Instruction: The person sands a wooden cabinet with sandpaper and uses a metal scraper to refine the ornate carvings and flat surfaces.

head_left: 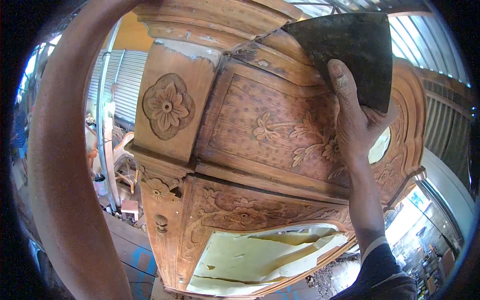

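A tall carved wooden cabinet (pixel 235 165) fills the view, with flower carvings on its panels and a post with a rosette on the left. My right hand (pixel 355 117) grips a dark sheet of sandpaper (pixel 350 50) and presses it against the upper carved panel near the cabinet's top moulding. My left arm (pixel 65 165) reaches up along the left edge toward the cabinet's top; the left hand itself is out of view above the frame.
A lower opening in the cabinet holds torn yellowish paper (pixel 250 260). Behind on the left are corrugated metal walls (pixel 117 75), wooden pieces and a small stool (pixel 129 207). A cluttered workshop area (pixel 425 245) shows at lower right.
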Demonstrator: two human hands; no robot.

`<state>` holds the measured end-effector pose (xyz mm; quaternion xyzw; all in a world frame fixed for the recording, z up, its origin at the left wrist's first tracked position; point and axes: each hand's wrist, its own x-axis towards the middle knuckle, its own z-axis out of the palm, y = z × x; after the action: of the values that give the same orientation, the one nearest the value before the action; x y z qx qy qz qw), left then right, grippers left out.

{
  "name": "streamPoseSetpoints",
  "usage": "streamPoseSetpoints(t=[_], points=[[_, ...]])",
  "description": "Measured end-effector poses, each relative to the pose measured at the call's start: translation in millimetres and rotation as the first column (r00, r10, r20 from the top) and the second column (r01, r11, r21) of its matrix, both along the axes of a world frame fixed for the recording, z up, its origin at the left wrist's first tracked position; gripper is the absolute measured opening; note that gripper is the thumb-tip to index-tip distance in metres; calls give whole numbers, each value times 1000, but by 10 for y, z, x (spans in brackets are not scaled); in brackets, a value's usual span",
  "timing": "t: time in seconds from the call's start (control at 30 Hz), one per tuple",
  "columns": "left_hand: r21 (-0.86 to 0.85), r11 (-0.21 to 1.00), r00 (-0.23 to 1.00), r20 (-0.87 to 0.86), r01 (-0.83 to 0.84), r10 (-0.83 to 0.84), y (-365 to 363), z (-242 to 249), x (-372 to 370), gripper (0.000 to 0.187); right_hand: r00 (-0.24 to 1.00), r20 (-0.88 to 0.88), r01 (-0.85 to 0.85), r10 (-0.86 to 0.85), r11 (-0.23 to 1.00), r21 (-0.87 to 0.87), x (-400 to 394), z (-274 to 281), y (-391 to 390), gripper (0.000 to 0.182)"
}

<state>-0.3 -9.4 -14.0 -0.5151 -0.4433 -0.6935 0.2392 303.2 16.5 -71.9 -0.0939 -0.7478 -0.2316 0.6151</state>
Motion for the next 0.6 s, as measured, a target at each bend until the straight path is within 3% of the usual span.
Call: streamPoseSetpoints(t=[0.03, 0.13, 0.3, 0.4, 0.47, 0.6], points=[[44, 999, 999, -33, 15, -14, -5, -15, 7, 40, 1000, 26, 15, -16, 1000, 24, 6, 10, -5, 22], [-40, 999, 999, 47, 5, -3, -22, 26, 18, 41, 999, 47, 11, -14, 998, 62, -21, 37, 0, 21], [105, 994, 995, -102, -1, 11, 87, 27, -86, 41, 995, 67, -84, 79, 994, 75, -50, 61, -1, 22], [64, 998, 997, -71, -17, 22, 63, 36, -44, 40, 997, 67, 29, -35, 995, 99, -12, 69, -2, 20], [29, 999, 999, -41, -34, 35, 16, 56, -11, 40, 995, 89, 32, -54, 973, 229, -16, 103, 35, 20], [64, 998, 999, -48, -22, 25, 25, 11, -27, 39, 976, 69, 187, -207, 956, 224, -48, 62, -92, 18]])
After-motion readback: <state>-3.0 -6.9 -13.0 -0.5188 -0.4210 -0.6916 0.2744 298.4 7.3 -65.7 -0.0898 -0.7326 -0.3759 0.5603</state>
